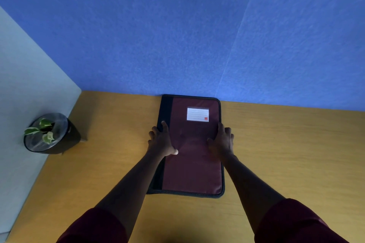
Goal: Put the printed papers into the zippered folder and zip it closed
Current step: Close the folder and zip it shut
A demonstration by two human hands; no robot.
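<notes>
A maroon zippered folder with a black spine and a white label lies closed and flat on the wooden desk, its far end against the blue wall. My left hand rests on the folder's left edge over the black spine, fingers spread. On the right edge lies my right hand, fingers also apart and thumb on the cover. Both hands press flat on the folder rather than grip it. No printed papers are in view.
A small potted plant in a dark pot stands at the desk's far left corner beside a pale side panel. The wooden desk extends to the right and toward me. A blue partition closes the back.
</notes>
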